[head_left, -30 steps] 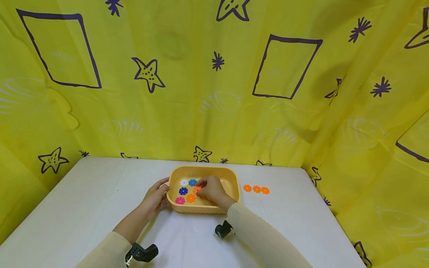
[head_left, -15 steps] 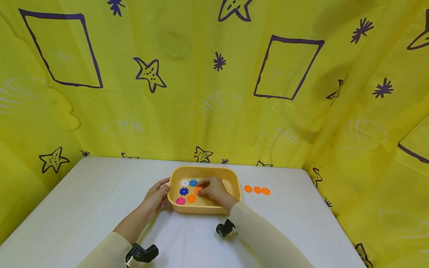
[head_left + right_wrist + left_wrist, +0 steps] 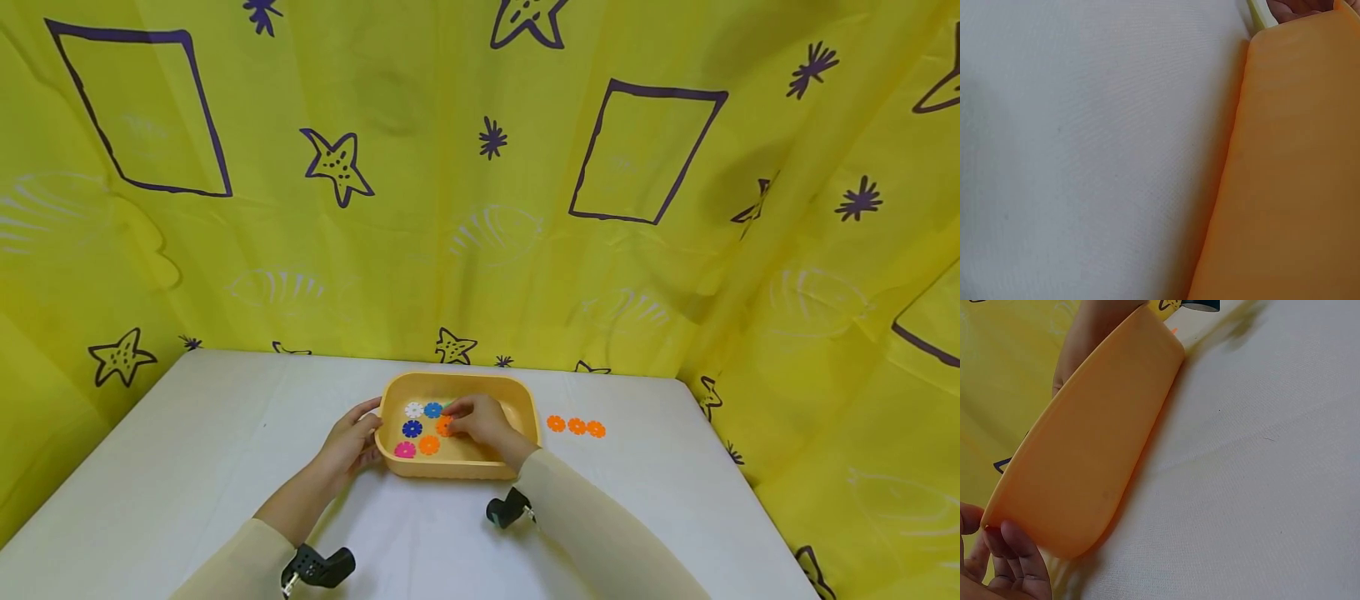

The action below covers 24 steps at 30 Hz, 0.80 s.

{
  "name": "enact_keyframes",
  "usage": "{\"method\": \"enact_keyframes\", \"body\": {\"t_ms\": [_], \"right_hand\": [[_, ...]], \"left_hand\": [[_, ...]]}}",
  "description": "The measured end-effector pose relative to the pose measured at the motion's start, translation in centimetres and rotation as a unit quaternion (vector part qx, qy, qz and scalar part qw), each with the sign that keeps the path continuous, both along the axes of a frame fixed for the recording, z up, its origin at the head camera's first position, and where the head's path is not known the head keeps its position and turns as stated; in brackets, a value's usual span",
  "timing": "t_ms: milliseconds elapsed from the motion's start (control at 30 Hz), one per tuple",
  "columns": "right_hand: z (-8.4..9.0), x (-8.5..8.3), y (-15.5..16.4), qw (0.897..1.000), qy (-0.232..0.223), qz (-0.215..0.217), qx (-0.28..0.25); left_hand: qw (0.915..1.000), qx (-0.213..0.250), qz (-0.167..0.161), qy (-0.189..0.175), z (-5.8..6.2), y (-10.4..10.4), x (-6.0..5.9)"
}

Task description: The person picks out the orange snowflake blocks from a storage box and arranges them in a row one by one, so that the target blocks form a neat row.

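Observation:
A yellow-orange plastic basin [image 3: 457,471] stands on the white table. My left hand [image 3: 348,442] grips its left end; in the left wrist view the thumb is over the rim and the fingers [image 3: 1022,550] lie against the outer wall. Inside the basin, my right hand [image 3: 482,423] pinches the edge of an orange snowflake disc [image 3: 444,427], its fingertips partly covering it. Around it lie a second orange disc [image 3: 429,445], a white one [image 3: 414,410], a light blue one [image 3: 433,410], a dark blue one [image 3: 412,428] and a pink one [image 3: 405,450]. A green disc [image 3: 448,409] is mostly hidden behind the fingers.
Three orange snowflake discs [image 3: 577,426] lie in a row on the table, right of the basin. A yellow curtain [image 3: 420,250] with dark drawings hangs behind and beside the white tabletop [image 3: 187,475]. Each wrist wears a black camera [image 3: 318,567].

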State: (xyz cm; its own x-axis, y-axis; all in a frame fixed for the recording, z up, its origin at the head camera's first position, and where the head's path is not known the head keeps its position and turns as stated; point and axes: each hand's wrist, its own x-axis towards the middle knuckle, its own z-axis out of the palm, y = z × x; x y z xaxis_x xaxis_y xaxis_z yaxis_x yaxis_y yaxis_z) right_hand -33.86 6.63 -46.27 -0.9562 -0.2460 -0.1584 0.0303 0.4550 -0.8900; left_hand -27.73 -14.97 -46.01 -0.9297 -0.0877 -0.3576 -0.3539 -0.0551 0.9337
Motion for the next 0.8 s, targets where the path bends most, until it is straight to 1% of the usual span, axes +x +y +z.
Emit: {"method": "enact_keyframes", "body": {"t_ms": [233,467,633,800], "right_hand": [[0.3,0.2,0.1,0.999,-0.029,-0.003,-0.027],[0.8,0.5,0.6,0.998,-0.049,0.004,-0.039],[1.2,0.9,0.9,0.998,-0.042,0.013,-0.052],[1.3,1.3,1.3,0.997,-0.037,0.017,-0.065]], "left_hand": [[1.0,0.003,0.0,-0.002,0.0,0.1,-0.1],[1.0,0.0,-0.002,0.002,0.0,0.1,0.0],[1.0,-0.003,-0.006,0.002,0.1,0.1,0.0],[1.0,-0.003,-0.007,0.0,0.1,0.1,0.0]]}}
